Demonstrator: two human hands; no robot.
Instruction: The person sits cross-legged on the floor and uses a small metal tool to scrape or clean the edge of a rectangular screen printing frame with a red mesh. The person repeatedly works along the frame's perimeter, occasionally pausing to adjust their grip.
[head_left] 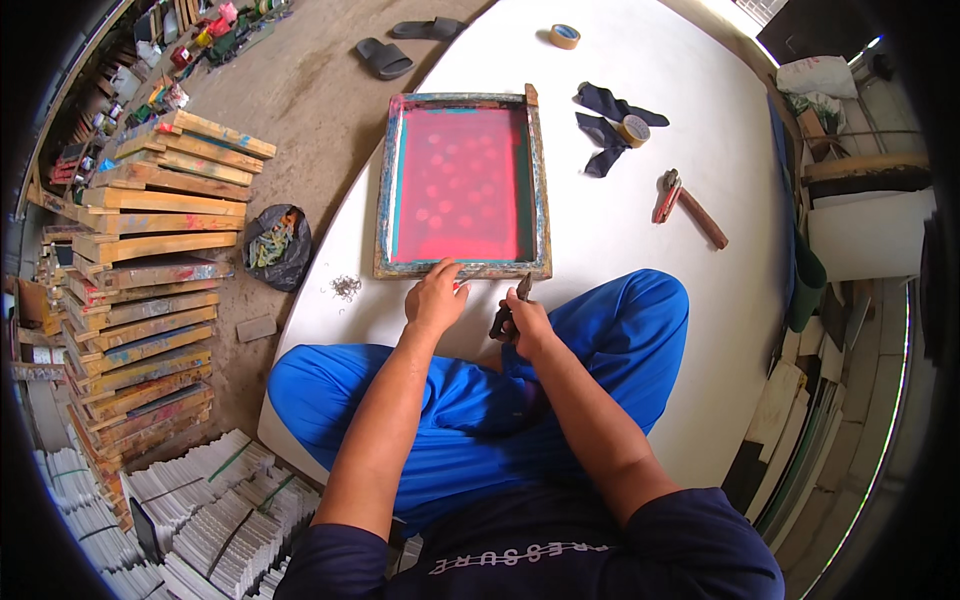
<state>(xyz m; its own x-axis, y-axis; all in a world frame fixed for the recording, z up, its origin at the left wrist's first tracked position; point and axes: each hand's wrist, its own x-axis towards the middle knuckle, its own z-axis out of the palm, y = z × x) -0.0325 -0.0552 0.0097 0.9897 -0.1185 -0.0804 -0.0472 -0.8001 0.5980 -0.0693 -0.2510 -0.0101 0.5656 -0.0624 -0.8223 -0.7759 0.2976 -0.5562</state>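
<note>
A screen printing frame (385, 190) lies before me, its worn wooden sides stained with paint around a pink-red mesh with pale round spots. My left hand (433, 303) is closed at its near rail, fingertips over the wood and thumb below. A small red thing (458, 287) shows by that thumb, too small to name. My right hand (530, 328) grips dark pliers (503, 318), their jaws pointing up close to the rail's right part. Left of my left hand, a little heap of thin metal bits like staples (346, 288) rests on the white board.
The white board (680, 380) under me carries tape rolls (564, 36), dark cloth strips (603, 132) and a hammer (702, 218) beside a red-handled tool (667, 196). Leftward stand stacked wooden frames (150, 290), a black bag (276, 247), sandals (384, 59) and bundled white sheets (220, 510).
</note>
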